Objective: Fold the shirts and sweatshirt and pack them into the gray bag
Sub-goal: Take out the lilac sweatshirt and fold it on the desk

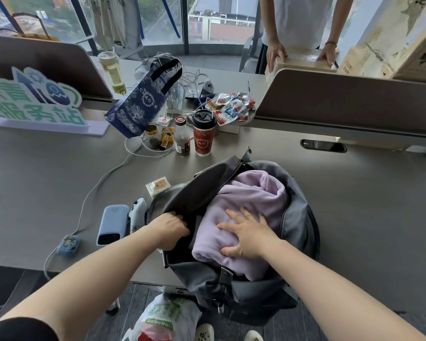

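While pressing flat on the folded lilac sweatshirt [244, 200] with straight, spread fingers, right hand [250, 236] pushing it down inside the open gray bag [202, 190], at the near edge of the tabletop [354, 205] and overhanging it. Left hand [171, 228] with fingers curled round the bag's left rim, gripping it. Left of the bag: a blue power bank [111, 223] on a white cable [91, 190]; toward the far edge, a red paper cup [203, 134], a dark bottle [181, 136] and a blue patterned tote [143, 99].
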`<action>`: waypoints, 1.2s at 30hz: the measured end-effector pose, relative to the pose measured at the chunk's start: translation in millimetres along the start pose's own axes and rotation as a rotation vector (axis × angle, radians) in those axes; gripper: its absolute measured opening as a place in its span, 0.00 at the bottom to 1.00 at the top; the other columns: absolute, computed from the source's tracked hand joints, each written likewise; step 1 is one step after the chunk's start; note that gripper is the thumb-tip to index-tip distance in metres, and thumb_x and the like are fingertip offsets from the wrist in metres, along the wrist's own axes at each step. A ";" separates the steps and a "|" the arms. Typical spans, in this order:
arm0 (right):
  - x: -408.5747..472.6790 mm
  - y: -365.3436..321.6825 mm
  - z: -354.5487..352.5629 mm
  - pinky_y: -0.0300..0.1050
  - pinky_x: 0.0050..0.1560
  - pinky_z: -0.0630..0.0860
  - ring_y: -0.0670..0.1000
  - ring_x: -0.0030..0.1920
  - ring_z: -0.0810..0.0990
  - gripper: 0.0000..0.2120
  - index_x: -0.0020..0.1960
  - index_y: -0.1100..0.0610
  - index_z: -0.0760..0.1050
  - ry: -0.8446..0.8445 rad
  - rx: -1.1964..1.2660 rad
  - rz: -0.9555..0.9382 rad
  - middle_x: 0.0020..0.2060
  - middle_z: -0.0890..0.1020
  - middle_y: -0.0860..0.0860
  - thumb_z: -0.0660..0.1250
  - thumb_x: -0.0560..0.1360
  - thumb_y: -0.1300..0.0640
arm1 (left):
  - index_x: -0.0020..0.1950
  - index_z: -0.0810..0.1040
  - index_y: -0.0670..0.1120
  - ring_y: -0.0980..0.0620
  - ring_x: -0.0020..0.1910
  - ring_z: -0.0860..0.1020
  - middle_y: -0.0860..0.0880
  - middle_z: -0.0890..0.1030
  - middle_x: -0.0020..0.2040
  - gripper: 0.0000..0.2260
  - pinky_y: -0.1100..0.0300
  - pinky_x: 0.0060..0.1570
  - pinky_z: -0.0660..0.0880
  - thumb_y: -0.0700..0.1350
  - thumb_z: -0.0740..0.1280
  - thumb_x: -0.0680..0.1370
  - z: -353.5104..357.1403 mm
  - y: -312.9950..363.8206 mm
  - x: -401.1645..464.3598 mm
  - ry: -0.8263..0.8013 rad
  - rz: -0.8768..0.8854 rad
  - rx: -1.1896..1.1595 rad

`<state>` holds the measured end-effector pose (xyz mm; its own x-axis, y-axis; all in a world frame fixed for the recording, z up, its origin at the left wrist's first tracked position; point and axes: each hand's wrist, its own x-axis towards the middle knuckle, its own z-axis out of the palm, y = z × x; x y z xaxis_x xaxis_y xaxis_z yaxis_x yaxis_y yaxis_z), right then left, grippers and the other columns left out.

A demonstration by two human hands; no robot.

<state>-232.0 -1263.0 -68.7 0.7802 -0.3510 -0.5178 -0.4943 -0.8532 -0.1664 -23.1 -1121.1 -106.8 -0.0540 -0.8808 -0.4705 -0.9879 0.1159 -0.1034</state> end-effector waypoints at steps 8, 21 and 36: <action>8.6 -18.5 -14.1 0.69 0.71 0.50 0.61 0.77 0.50 0.36 0.72 0.35 0.59 -0.009 -0.076 0.036 0.79 0.51 0.47 0.64 0.67 0.29 | 0.44 0.84 0.52 0.57 0.43 0.74 0.56 0.76 0.42 0.18 0.63 0.47 0.70 0.33 0.62 0.67 -35.6 -19.9 -31.7 0.093 -0.016 -0.686; -6.2 -7.5 -18.3 0.63 0.73 0.56 0.54 0.78 0.51 0.30 0.72 0.35 0.62 -0.011 0.081 0.013 0.79 0.52 0.45 0.67 0.72 0.37 | 0.46 0.81 0.56 0.54 0.51 0.68 0.59 0.77 0.45 0.10 0.59 0.51 0.67 0.47 0.63 0.68 -69.6 22.9 -63.7 0.138 -0.052 -0.290; -30.3 11.4 1.3 0.65 0.70 0.62 0.57 0.78 0.44 0.30 0.73 0.30 0.55 -0.041 0.024 0.087 0.79 0.45 0.46 0.63 0.75 0.37 | 0.42 0.80 0.47 0.54 0.35 0.73 0.48 0.78 0.37 0.06 0.59 0.42 0.72 0.48 0.72 0.71 -128.8 58.9 -49.4 -0.116 0.166 -0.635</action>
<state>-261.8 -1261.6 -56.0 0.7178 -0.4071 -0.5648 -0.5689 -0.8106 -0.1387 -97.4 -1129.9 23.2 -0.2318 -0.8154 -0.5305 -0.8636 -0.0785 0.4980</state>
